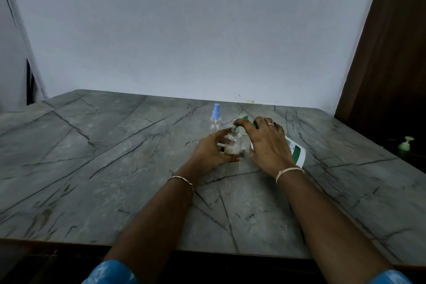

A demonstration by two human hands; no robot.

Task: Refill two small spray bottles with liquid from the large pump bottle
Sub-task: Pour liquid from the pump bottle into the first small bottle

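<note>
My left hand (211,150) grips a small clear bottle (232,143) with no cap, upright on the grey marble table (115,168). My right hand (267,143) lies over the top of the large white and green pump bottle (297,152), which tilts toward the small bottle. Its green nozzle (244,118) points at the small bottle's open neck. A second small spray bottle (216,117) with a blue spray head stands just behind, untouched.
A light green pump-shaped object (406,143) sits on a dark surface beyond the table's right edge. A white wall runs behind the table, and a brown wooden panel (391,53) stands at the right.
</note>
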